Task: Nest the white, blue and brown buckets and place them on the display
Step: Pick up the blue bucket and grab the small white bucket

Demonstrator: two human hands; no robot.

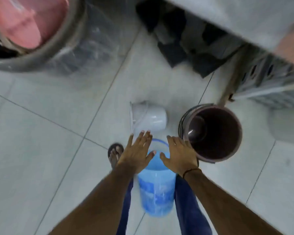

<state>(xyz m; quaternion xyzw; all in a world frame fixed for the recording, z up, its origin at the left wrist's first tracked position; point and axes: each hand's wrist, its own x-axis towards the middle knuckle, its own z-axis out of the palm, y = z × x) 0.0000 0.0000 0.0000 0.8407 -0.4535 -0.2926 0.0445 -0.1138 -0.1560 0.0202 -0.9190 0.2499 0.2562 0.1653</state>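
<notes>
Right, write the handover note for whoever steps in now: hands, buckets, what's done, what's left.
Left hand: open, fingers spread, above the rim of the blue bucket, holding nothing.
Right hand: open, also over the blue bucket's rim, empty.
Blue bucket: upright on the floor between the person's legs.
White bucket: lying on its side on the tiles just beyond the hands.
Brown bucket: upright on the floor to the right, mouth open; the inside is too dark to tell whether it is empty.
Done: nothing nested yet; all three stand apart.
Left: nest the three buckets, then carry the stack to the display.
</notes>
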